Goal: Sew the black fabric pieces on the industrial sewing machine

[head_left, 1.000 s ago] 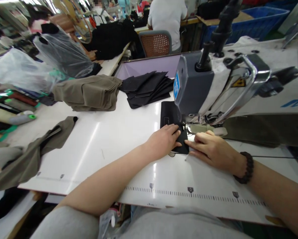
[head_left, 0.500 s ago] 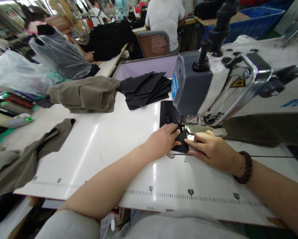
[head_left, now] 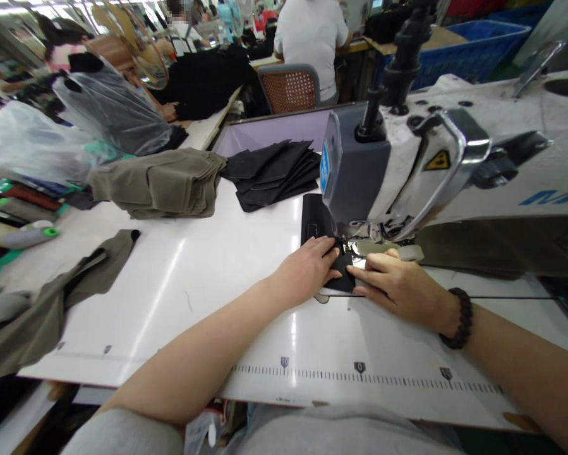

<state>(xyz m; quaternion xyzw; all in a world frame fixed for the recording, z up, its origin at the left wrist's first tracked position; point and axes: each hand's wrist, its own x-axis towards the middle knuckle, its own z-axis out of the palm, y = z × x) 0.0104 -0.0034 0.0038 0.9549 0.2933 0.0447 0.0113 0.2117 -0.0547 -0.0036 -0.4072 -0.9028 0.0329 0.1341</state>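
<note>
A black fabric piece (head_left: 316, 218) lies under the needle area of the sewing machine (head_left: 359, 170). My left hand (head_left: 306, 268) rests on its left part, fingers spread and lying flat. On the right, my right hand (head_left: 397, 284) touches the fabric's right edge with its fingertips, beside the presser foot; its fingers are extended and slightly bent. Olive fabric (head_left: 492, 246) lies beneath the machine arm. Behind the hands are a stack of black pieces (head_left: 277, 174) and a stack of olive-brown pieces (head_left: 163, 183).
Thread cones (head_left: 23, 234) and plastic bags (head_left: 32, 139) are at the left, near a draped olive piece (head_left: 84, 278). Beyond the white table (head_left: 208, 253) stand a chair (head_left: 290, 88) and a person in white (head_left: 309, 38). A blue basket (head_left: 483, 50) is behind the machine.
The whole view has shifted slightly, so the machine appears a little further left. Both hands keep almost the same place on the black fabric.
</note>
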